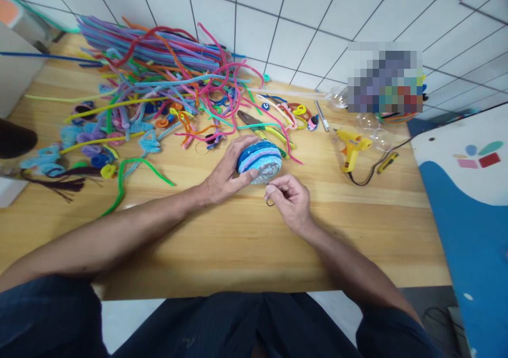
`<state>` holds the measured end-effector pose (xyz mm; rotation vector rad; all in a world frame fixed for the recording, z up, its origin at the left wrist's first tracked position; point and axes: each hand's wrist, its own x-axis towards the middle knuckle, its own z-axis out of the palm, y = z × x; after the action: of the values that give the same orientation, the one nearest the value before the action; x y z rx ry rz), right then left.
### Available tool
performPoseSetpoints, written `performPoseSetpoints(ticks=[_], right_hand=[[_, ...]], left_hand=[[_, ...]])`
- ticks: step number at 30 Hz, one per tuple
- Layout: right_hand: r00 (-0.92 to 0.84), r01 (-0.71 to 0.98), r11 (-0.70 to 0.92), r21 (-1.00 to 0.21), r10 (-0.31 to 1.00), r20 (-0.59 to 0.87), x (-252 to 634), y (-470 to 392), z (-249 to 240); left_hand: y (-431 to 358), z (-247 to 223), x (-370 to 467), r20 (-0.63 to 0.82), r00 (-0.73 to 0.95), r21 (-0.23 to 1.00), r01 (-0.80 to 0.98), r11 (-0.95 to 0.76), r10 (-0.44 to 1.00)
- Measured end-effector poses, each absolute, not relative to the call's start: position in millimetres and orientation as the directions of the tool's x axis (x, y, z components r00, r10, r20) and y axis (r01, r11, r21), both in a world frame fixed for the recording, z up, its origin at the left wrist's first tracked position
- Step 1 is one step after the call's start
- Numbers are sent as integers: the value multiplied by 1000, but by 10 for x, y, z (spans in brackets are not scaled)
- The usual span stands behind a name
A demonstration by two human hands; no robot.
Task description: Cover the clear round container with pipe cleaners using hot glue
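Note:
My left hand (pixel 229 174) is wrapped round a ball (pixel 260 157) banded in blue, light blue and lilac pipe cleaner, its thumb pressed near a greyish, bare-looking patch. The ball is held just above the wooden table. Close to the ball's lower right side, my right hand (pixel 291 202) pinches a thin dark strand that ends in a small loop (pixel 270 202). Whether that strand joins the ball is hidden by the fingertips. Behind the ball lie pliers (pixel 254 121) with yellow-green handles.
Pipe cleaners (pixel 159 51) in many colours are heaped at the back left, with curled pieces (pixel 87 136) before them. On the right are a yellow glue gun (pixel 353 149), its black cord, a yellow cutter (pixel 388 163), a slim knife (pixel 321 116) and transparent plastic balls (pixel 338 98). A tiled wall stands behind.

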<state>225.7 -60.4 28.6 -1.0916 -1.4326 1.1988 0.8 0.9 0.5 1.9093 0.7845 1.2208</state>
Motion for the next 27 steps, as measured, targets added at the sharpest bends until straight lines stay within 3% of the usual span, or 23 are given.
performPoseSetpoints(ticks=[27], right_hand=[[-117,228,180,-957,981,156,2252,-601,272]], left_hand=[[14,-6,27,510,351,805,127,-579,786]])
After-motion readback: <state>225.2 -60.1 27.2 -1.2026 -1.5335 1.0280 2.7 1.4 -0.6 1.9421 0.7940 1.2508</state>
